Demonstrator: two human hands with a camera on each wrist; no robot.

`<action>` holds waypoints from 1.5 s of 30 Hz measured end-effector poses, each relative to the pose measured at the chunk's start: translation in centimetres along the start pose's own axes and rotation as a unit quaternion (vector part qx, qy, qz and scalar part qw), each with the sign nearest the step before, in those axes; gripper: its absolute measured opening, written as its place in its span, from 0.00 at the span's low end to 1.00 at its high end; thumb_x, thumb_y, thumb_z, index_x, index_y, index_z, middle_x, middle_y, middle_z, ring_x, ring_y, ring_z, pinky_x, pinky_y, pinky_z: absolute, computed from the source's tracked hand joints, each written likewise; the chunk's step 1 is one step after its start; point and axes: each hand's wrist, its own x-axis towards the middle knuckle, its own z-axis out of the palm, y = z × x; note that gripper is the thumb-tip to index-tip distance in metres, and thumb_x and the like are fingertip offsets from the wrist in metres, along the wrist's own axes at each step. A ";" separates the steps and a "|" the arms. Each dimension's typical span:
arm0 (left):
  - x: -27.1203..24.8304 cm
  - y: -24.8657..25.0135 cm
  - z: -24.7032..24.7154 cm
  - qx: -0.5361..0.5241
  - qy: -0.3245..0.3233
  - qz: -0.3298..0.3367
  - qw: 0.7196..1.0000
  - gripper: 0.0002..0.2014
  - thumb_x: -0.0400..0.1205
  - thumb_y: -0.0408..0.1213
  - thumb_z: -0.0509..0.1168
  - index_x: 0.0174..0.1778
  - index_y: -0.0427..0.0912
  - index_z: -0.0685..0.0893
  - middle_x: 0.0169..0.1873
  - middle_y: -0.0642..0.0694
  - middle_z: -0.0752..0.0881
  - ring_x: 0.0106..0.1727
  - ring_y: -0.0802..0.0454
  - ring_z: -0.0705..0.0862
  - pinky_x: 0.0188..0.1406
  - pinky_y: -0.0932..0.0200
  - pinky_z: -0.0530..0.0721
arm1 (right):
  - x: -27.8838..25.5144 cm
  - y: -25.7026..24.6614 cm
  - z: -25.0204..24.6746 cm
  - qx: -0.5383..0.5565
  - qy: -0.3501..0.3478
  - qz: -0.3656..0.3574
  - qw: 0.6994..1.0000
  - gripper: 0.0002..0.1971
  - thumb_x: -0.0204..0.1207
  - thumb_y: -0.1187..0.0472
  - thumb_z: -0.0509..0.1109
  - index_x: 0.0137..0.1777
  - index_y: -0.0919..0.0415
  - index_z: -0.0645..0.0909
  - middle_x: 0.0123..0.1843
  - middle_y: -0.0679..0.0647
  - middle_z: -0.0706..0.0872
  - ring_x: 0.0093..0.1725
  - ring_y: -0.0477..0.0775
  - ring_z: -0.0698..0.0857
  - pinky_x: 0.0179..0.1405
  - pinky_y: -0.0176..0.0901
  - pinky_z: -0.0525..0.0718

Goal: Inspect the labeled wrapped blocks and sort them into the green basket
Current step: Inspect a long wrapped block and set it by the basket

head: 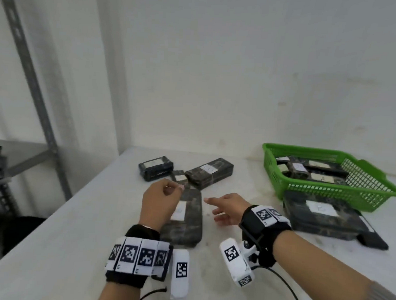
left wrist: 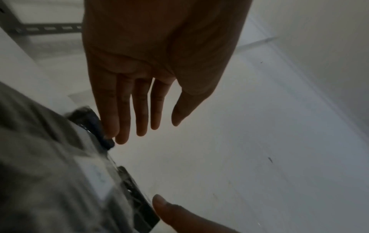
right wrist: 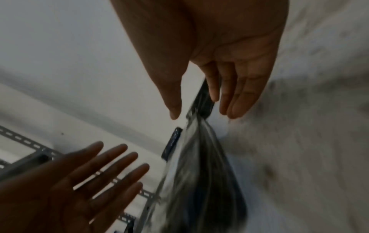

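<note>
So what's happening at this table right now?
A person is sorting labeled wrapped blocks into a green basket, which already holds several. Both hands are open and hold nothing: the left hand and right hand hover on either side of one wrapped block lying flat on the white table. More blocks wait behind it, and another lies before the basket.

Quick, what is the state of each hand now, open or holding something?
Left hand: open, fingers straight, holding nothing, above the wrapped block.
Right hand: open, fingers straight, holding nothing.
</note>
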 end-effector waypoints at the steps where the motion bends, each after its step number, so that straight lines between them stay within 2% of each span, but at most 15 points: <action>1: -0.5 -0.6 -1.3 -0.005 0.012 -0.005 1.000 0.06 0.79 0.40 0.71 0.37 0.46 0.85 0.36 0.44 0.88 0.45 0.39 0.89 0.55 0.35 0.87 | -0.4 0.6 1.4 -0.019 0.008 -0.004 1.000 0.22 0.72 0.50 0.80 0.50 0.68 0.79 0.41 0.61 0.84 0.33 0.56 0.83 0.30 0.43 0.85; 5: -2.4 -2.6 -4.7 -0.017 0.030 -0.042 0.999 0.05 0.80 0.40 0.71 0.40 0.45 0.85 0.39 0.43 0.89 0.48 0.40 0.88 0.58 0.34 0.85 | -2.1 1.3 5.2 -0.116 0.058 -0.051 0.990 0.25 0.63 0.44 0.85 0.41 0.67 0.82 0.36 0.59 0.86 0.38 0.61 0.87 0.35 0.47 0.87; 7: -3.2 -3.4 -5.5 -0.025 0.029 -0.060 0.997 0.04 0.81 0.39 0.71 0.42 0.44 0.84 0.41 0.42 0.88 0.47 0.42 0.87 0.59 0.37 0.85 | -2.6 1.2 5.8 -0.109 0.063 -0.049 0.991 0.25 0.63 0.46 0.85 0.45 0.67 0.82 0.42 0.60 0.88 0.40 0.59 0.87 0.37 0.47 0.87; 9: -4.0 -3.9 -5.8 -0.033 0.021 -0.078 0.996 0.07 0.81 0.39 0.71 0.50 0.41 0.83 0.47 0.38 0.87 0.46 0.44 0.84 0.55 0.45 0.84 | -2.6 1.2 5.8 -0.086 0.053 -0.037 0.994 0.24 0.64 0.50 0.85 0.47 0.69 0.83 0.45 0.61 0.89 0.42 0.59 0.89 0.40 0.49 0.88; 12: -4.8 -4.4 -5.7 -0.021 0.012 -0.101 0.995 0.19 0.81 0.41 0.71 0.65 0.38 0.77 0.59 0.35 0.82 0.58 0.41 0.81 0.54 0.55 0.74 | -2.3 1.6 5.3 -0.020 0.024 -0.030 0.999 0.24 0.60 0.55 0.87 0.48 0.72 0.85 0.51 0.66 0.91 0.48 0.65 0.91 0.51 0.64 0.89; 15: -5.2 -4.2 -5.0 -0.030 0.007 -0.115 0.993 0.28 0.81 0.47 0.71 0.72 0.39 0.71 0.65 0.34 0.77 0.66 0.40 0.77 0.60 0.54 0.74 | -5.2 1.2 5.3 0.110 0.018 -0.031 0.993 0.09 0.72 0.70 0.79 0.43 0.69 0.80 0.45 0.65 0.89 0.40 0.60 0.90 0.32 0.55 0.91; 17: -5.2 -3.7 -4.3 -0.075 -0.004 -0.129 0.989 0.33 0.80 0.53 0.70 0.75 0.40 0.67 0.61 0.38 0.78 0.65 0.40 0.78 0.65 0.48 0.78 | -5.6 1.7 4.9 0.191 0.017 -0.044 0.980 0.12 0.76 0.73 0.74 0.43 0.62 0.73 0.45 0.63 0.88 0.36 0.55 0.89 0.23 0.50 0.89; 19: -5.3 -3.0 -3.5 -0.152 -0.031 -0.145 0.977 0.35 0.79 0.55 0.69 0.76 0.43 0.64 0.56 0.42 0.78 0.61 0.41 0.81 0.60 0.43 0.84 | -5.7 2.2 4.3 0.279 0.015 -0.073 0.957 0.15 0.77 0.72 0.74 0.54 0.61 0.70 0.52 0.64 0.86 0.40 0.55 0.89 0.25 0.51 0.89; 22: -5.2 -1.7 -2.4 -0.225 -0.105 -0.165 0.955 0.31 0.81 0.52 0.69 0.74 0.45 0.64 0.62 0.38 0.81 0.58 0.40 0.86 0.49 0.46 0.89 | -6.0 2.5 3.6 0.344 0.020 -0.099 0.934 0.26 0.77 0.70 0.74 0.68 0.61 0.63 0.60 0.65 0.84 0.48 0.56 0.88 0.31 0.52 0.90; 28: -2.9 -0.4 0.2 -0.287 -0.105 -0.090 0.948 0.21 0.84 0.38 0.66 0.73 0.41 0.73 0.63 0.36 0.86 0.59 0.41 0.88 0.47 0.45 0.90 | -5.8 1.8 1.5 0.324 0.013 -0.140 0.936 0.35 0.75 0.68 0.77 0.71 0.54 0.57 0.60 0.63 0.85 0.53 0.57 0.87 0.38 0.53 0.91; 33: -0.5 0.3 1.7 -0.290 -0.103 -0.052 0.950 0.19 0.85 0.38 0.66 0.71 0.43 0.76 0.60 0.43 0.87 0.57 0.47 0.88 0.36 0.57 0.89 | -4.1 1.5 -2.9 0.319 0.031 -0.168 0.932 0.34 0.74 0.47 0.75 0.75 0.52 0.63 0.59 0.64 0.84 0.53 0.59 0.88 0.44 0.59 0.91; 37: 1.3 0.2 3.2 -0.284 -0.141 -0.044 0.947 0.16 0.84 0.41 0.66 0.68 0.48 0.80 0.59 0.47 0.90 0.55 0.53 0.90 0.46 0.54 0.88 | -2.4 1.5 -6.4 0.307 -0.008 -0.202 0.930 0.36 0.68 0.39 0.70 0.77 0.49 0.70 0.70 0.64 0.83 0.56 0.60 0.89 0.41 0.55 0.91; 39: 2.2 0.1 4.1 -0.285 -0.149 -0.046 0.946 0.17 0.83 0.43 0.67 0.68 0.50 0.81 0.60 0.48 0.90 0.57 0.53 0.90 0.51 0.53 0.87 | -1.5 1.7 -7.5 0.305 -0.028 -0.223 0.925 0.33 0.70 0.45 0.69 0.77 0.49 0.70 0.66 0.59 0.86 0.54 0.61 0.91 0.36 0.52 0.91; 42: 2.9 -0.3 5.1 -0.302 -0.159 -0.045 0.939 0.29 0.79 0.51 0.68 0.77 0.48 0.74 0.66 0.48 0.86 0.64 0.52 0.87 0.57 0.51 0.86 | -0.7 2.3 -8.0 0.300 -0.041 -0.252 0.919 0.30 0.70 0.58 0.71 0.74 0.49 0.72 0.57 0.57 0.91 0.48 0.60 0.92 0.33 0.51 0.91; 45: 2.9 -0.7 5.2 -0.323 -0.194 -0.028 0.926 0.32 0.79 0.57 0.69 0.78 0.50 0.72 0.70 0.46 0.83 0.69 0.48 0.83 0.64 0.42 0.83 | -0.6 2.9 -7.9 0.302 -0.031 -0.262 0.916 0.28 0.70 0.62 0.70 0.71 0.47 0.73 0.57 0.55 0.92 0.50 0.59 0.92 0.35 0.51 0.92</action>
